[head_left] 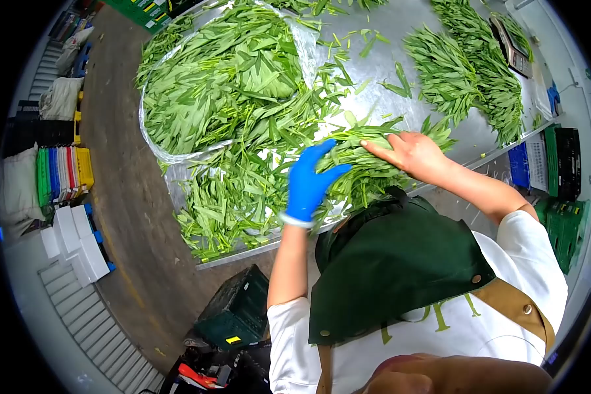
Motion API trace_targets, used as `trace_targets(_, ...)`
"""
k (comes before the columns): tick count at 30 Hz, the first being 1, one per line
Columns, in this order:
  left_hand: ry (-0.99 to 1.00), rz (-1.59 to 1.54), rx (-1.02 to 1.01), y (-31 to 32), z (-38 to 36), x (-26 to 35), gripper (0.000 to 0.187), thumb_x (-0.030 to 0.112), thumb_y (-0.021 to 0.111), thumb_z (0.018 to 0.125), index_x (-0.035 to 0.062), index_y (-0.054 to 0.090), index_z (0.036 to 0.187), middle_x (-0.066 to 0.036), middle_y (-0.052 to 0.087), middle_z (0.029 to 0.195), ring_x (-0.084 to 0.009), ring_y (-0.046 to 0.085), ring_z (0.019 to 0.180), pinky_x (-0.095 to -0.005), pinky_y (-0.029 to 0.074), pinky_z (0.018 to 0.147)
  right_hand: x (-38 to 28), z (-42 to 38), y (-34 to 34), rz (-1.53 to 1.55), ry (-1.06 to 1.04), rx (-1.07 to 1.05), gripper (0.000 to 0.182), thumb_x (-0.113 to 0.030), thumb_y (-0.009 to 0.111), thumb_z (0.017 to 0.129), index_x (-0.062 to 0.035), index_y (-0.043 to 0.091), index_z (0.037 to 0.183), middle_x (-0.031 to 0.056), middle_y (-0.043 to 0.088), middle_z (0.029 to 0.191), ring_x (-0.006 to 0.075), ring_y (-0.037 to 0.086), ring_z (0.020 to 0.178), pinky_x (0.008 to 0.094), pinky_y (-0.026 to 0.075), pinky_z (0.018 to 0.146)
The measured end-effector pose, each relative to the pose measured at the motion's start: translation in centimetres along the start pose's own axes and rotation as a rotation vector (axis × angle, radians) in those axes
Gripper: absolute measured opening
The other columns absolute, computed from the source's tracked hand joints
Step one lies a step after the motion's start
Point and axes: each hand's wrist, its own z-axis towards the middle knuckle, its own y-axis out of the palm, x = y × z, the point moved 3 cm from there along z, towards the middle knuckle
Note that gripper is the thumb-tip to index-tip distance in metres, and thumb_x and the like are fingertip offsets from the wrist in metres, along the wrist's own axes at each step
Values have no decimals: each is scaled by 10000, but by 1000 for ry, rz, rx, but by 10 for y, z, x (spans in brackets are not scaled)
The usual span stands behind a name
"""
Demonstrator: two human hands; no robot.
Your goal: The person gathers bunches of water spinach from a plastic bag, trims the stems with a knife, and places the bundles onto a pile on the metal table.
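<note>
A loose bunch of long-leaved greens (pixel 364 161) lies at the near edge of the metal table, between my hands. My left hand (pixel 307 184), in a blue glove, is at the left end of this bunch with its thumb and fingers spread apart. From the other side my bare right hand (pixel 417 154) grips the bunch from above. Its thumb stretches along the top, while the other fingers curl over the far side and are partly hidden in leaves. Beyond my left hand, a large clear plastic bag (pixel 152 141) lies spread, heaped with the same greens (pixel 223 85).
Sorted bunches of greens (pixel 450 75) lie at the table's far right, beside a scale (pixel 515 56). Cut leaves and stems litter the metal tabletop (pixel 374 72). A dark green crate (pixel 236 308) stands on the floor by the near table edge. Stacked crates (pixel 561 226) stand right.
</note>
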Motion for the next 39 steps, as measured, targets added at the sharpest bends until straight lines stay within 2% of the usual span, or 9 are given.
trace_targets(6, -274, -589, 93, 11, -2, -21, 229, 5, 656, 831, 2, 688, 1057, -77, 683, 999, -137, 628, 895, -273, 491, 821, 0, -2, 1, -53, -15, 36, 776, -45, 550, 707, -254, 381, 1435, 41, 427, 699, 168, 483, 560, 302, 461, 517)
trace_targets(10, -399, -1015, 392, -34, -19, -73, 280, 61, 645, 857, -20, 622, 1123, -72, 668, 845, -102, 578, 671, -215, 463, 618, 3, -14, 5, 43, 16, -25, 776, -18, 555, 692, -236, 402, 1421, 69, 486, 801, 196, 506, 603, 329, 478, 572)
trace_targets(13, -458, -825, 479, -57, -24, -100, 331, 55, 649, 846, -11, 591, 1165, -79, 659, 949, -104, 589, 743, -230, 482, 676, 3, -18, 0, 52, 9, -34, 759, -17, 560, 688, -229, 423, 1405, 92, 544, 893, 210, 524, 632, 329, 491, 590)
trace_targets(19, -477, -770, -203, 18, -5, -32, 460, 25, 689, 780, 11, 582, 1227, -77, 643, 1126, -159, 600, 987, -282, 475, 864, -12, 2, -5, 29, -149, 96, 763, -28, 548, 720, -266, 383, 1426, 46, 409, 712, 164, 487, 572, 303, 467, 514)
trace_targets(22, -283, -505, -66, 5, 7, -45, 315, -18, 590, 778, -17, 660, 1086, -115, 680, 1031, -181, 623, 978, -278, 477, 865, -2, -3, 0, 65, -95, 63, 739, -39, 547, 720, -263, 408, 1410, 50, 419, 721, 173, 504, 580, 323, 464, 504)
trace_targets(29, -440, -712, 600, -67, -28, -127, 318, 44, 630, 851, -30, 614, 1160, -27, 644, 865, -83, 529, 653, -212, 414, 588, 11, -18, -8, 178, 28, 53, 765, 2, 587, 670, -226, 445, 1386, 54, 444, 733, 211, 510, 560, 349, 470, 504)
trace_targets(32, -550, -697, 395, -50, -32, -126, 310, 49, 602, 868, -41, 599, 1165, -41, 654, 902, -107, 575, 703, -226, 451, 645, 9, -17, -9, 172, 17, 63, 764, -5, 578, 679, -228, 432, 1395, 54, 449, 735, 208, 513, 567, 347, 469, 508)
trace_targets(36, -354, -996, -174, -1, -15, -41, 622, 14, 619, 778, 37, 431, 1370, -101, 452, 1373, -176, 501, 1157, -304, 429, 953, 0, -10, -1, 143, -15, 50, 763, -12, 561, 689, -231, 416, 1406, 52, 458, 742, 202, 515, 577, 340, 474, 516)
trace_targets(39, -282, -587, -276, 21, -17, -43, 451, 5, 605, 788, 20, 582, 1238, -90, 612, 1184, -142, 577, 1027, -272, 471, 874, -1, -7, 0, 198, 14, 0, 868, 2, 610, 614, -227, 389, 1420, 58, 465, 741, 222, 535, 598, 354, 475, 519)
